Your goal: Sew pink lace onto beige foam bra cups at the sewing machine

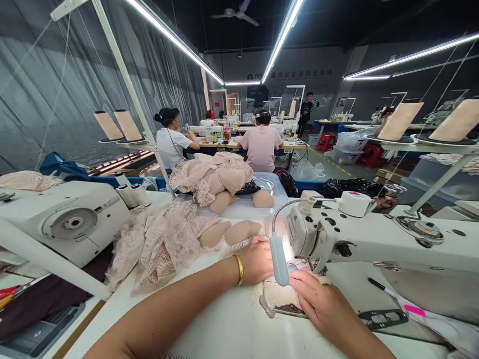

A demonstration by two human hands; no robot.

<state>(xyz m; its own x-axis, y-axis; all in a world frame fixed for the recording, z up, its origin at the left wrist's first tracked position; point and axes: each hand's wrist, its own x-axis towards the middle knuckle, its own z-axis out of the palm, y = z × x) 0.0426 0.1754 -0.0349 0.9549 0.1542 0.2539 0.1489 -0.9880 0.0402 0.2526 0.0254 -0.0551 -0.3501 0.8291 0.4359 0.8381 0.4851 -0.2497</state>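
My left hand (257, 260), with a gold bangle at the wrist, is closed at a beige fabric piece (275, 226) by the sewing machine's head (302, 230). A grey gooseneck lamp (279, 262) covers its fingertips. Just in front of the needle area, my right hand (318, 294) rests low on the machine bed. Its fingers are pressed together at the near edge of the same work, and a ring-like band shows on one finger. Most of the fabric under the fingers is hidden. Beige moulded cups (243, 232) lie just beyond my left hand.
Beige lace pieces (160, 244) are heaped left of my arm. More cups and lace (213, 174) fill a clear plastic bin (271, 182) behind. Black thread snips (383, 318) and a pen (377, 285) lie at right. Another machine (63, 219) stands left; co-workers sit ahead.
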